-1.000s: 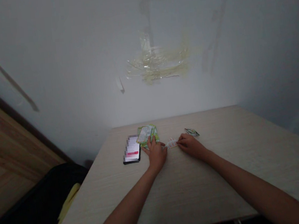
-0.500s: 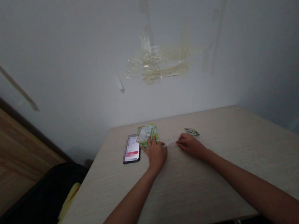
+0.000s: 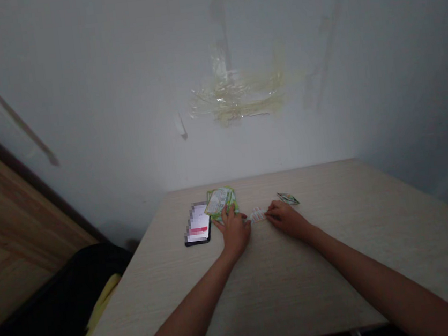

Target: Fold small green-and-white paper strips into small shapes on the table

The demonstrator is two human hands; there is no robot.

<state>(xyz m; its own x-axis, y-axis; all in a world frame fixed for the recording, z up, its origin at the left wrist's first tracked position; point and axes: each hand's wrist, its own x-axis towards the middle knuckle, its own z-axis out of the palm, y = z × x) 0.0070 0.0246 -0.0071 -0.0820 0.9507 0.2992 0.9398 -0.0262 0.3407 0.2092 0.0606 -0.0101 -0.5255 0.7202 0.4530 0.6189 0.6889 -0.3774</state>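
A small white paper (image 3: pixel 257 215) with rows of orange-red print lies on the table between my two hands. My right hand (image 3: pixel 288 219) is closed in a pinch on its right edge. My left hand (image 3: pixel 235 232) lies with fingers spread and thumb at the paper's left end; its fingertips rest on the lower edge of a pile of green and white printed sheets or packets (image 3: pixel 220 199). Whether the left thumb presses on the paper is too small to make out. Just beyond my right hand sits a small folded green and white piece (image 3: pixel 288 198).
Left of the pile is a phone (image 3: pixel 198 227) with a lit, partly blurred screen. The pale wooden table (image 3: pixel 248 305) meets a wall (image 3: pixel 118 93) bearing old tape (image 3: pixel 240 96). A black bag-like thing (image 3: pixel 61 300) and yellow cloth (image 3: pixel 104 300) sit beyond the left edge.
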